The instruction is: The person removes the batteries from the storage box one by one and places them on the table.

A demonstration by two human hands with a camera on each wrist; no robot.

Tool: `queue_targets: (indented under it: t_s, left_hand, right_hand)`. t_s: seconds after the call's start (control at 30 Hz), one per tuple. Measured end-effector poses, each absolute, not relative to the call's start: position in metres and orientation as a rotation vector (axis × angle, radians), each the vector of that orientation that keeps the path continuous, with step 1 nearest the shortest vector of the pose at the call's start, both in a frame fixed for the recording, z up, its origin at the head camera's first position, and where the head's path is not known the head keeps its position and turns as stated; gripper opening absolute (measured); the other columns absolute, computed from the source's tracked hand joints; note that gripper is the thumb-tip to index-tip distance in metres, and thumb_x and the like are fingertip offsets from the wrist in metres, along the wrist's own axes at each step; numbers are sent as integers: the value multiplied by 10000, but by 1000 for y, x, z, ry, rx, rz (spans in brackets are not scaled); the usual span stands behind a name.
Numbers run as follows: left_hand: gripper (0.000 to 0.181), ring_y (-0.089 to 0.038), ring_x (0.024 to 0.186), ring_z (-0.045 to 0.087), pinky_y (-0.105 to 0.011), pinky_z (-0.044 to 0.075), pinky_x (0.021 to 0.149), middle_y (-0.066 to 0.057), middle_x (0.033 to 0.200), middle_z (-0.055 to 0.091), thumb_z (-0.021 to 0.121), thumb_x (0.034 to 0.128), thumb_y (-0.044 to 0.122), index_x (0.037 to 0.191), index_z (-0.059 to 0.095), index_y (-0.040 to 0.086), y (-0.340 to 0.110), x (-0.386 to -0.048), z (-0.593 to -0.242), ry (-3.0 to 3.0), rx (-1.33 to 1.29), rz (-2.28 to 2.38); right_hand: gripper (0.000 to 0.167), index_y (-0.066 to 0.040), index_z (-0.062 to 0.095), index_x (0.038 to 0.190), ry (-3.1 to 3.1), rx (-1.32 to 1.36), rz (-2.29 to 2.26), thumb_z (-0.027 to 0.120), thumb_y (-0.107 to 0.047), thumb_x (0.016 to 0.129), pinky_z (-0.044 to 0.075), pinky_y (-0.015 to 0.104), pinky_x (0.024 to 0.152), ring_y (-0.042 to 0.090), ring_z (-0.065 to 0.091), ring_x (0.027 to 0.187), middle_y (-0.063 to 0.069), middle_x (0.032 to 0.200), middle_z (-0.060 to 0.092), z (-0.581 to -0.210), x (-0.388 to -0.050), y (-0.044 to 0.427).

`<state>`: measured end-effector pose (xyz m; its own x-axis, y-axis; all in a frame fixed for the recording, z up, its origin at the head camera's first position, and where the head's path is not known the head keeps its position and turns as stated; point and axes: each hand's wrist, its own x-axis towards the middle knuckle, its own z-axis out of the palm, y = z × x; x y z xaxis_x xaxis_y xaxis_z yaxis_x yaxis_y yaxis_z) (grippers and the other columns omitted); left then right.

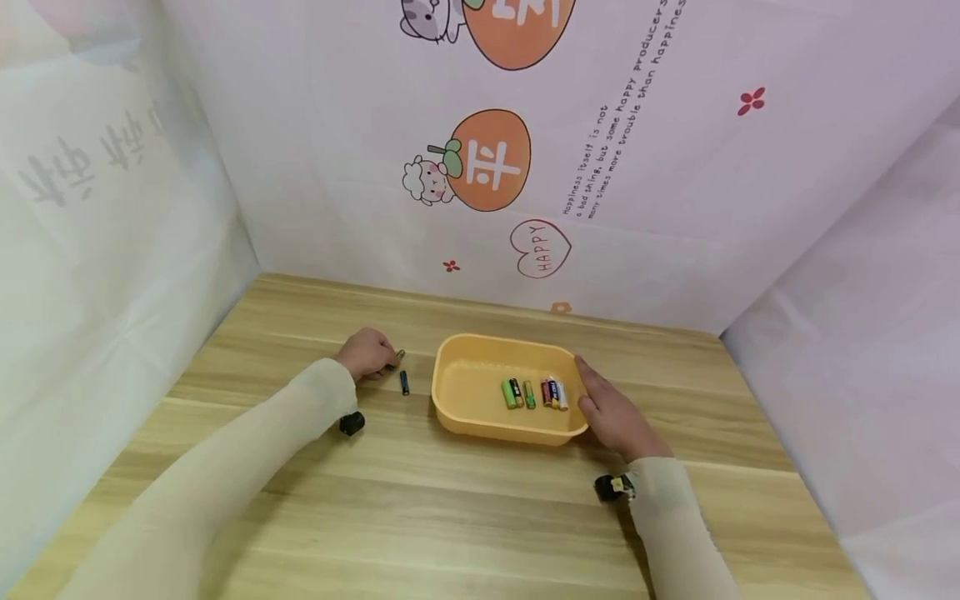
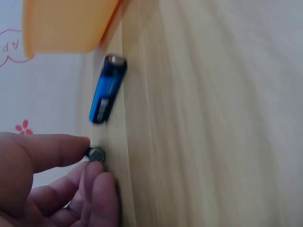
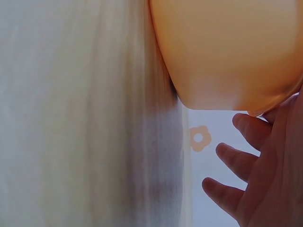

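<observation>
My left hand [image 1: 366, 353] pinches a small battery [image 2: 97, 154] between thumb and fingertips, low over the wooden table. Only the battery's end shows in the left wrist view. Beside that hand a blue and black battery [image 1: 405, 383] lies on the table. To its right stands a yellow plastic basin [image 1: 468, 427]. Several batteries lie inside it, among them a bright green battery [image 1: 509, 394] and a white-ended battery [image 1: 562, 397]. My right hand [image 1: 617, 419] rests against the basin's right end, at the rim; in the right wrist view its fingers [image 3: 236, 161] are spread and fairly straight.
The wooden table [image 1: 420, 517] ends at a printed white sheet [image 1: 637, 258] behind the basin. White sheets also hang at the left and right sides. A black wrist camera [image 1: 352, 423] sits on the left wrist, another wrist camera [image 1: 613, 487] on the right.
</observation>
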<state>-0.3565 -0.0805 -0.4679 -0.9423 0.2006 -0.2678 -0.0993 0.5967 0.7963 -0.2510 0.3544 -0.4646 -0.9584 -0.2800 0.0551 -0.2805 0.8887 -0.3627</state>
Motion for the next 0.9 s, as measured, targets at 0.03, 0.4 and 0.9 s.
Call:
queue_targets:
  t_s: [0.03, 0.4, 0.9]
  left_hand:
    - [131, -162, 603, 598, -276, 539, 533, -101, 787, 668, 685, 877, 95, 966, 703, 0, -83, -355, -466, 2481, 84, 1282]
    - [215, -224, 684, 641, -318, 569, 590, -143, 853, 649, 640, 929, 136, 1079, 597, -12, -81, -343, -452, 2320, 137, 1282]
    - [133, -181, 541, 616, -285, 544, 508, -92, 677, 670, 708, 849, 161, 809, 690, 36, -78, -341, -457, 2553, 163, 1092]
  right_hand:
    - [597, -140, 83, 1575, -3046, 454, 593, 339, -246, 1046, 206, 532, 1140, 360, 223, 1424, 108, 1603, 167, -463, -252, 355]
    - [601, -136, 74, 1575, -3035, 452, 575, 332, -239, 1042, 214, 550, 1131, 375, 224, 1420, 125, 1599, 172, -458, -256, 363]
    - [593, -132, 81, 1574, -3021, 489, 590, 336, -231, 1048, 212, 537, 1135, 377, 232, 1416, 130, 1596, 180, -468, -253, 355]
